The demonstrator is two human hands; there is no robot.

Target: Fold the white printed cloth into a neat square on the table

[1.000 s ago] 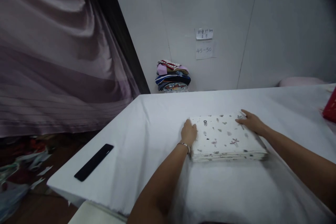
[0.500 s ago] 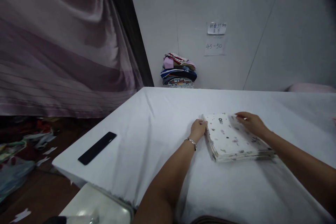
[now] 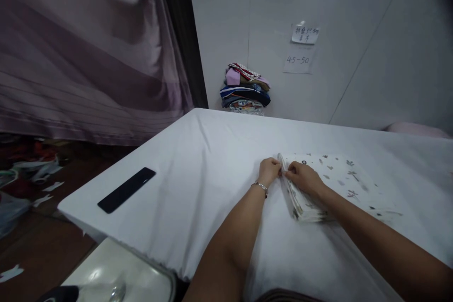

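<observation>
A white cloth (image 3: 339, 174) printed with small leaf and plant motifs lies in folded layers on the white-covered table (image 3: 219, 165). Its left edge shows several stacked folds, and a wider flap spreads to the right. My left hand (image 3: 270, 170), a bracelet on its wrist, is closed at the far part of that left edge, with thumb and fingers pinched on the layers. Close beside it, my right hand (image 3: 303, 177) reaches across the cloth, its fingertips pinching the same edge. The fingers partly hide the gripped layers.
A long black flat object (image 3: 126, 189) lies on the table's left part. Behind the far edge stands a pile of folded fabrics (image 3: 246, 89) against the wall. A glossy pale surface (image 3: 116, 264) is at lower left, and a curtain (image 3: 88, 56) hangs at left.
My right hand has moved left from the cloth's far right part to its left edge, next to my left hand. The cloth now spreads farther right. The view has tilted slightly.
</observation>
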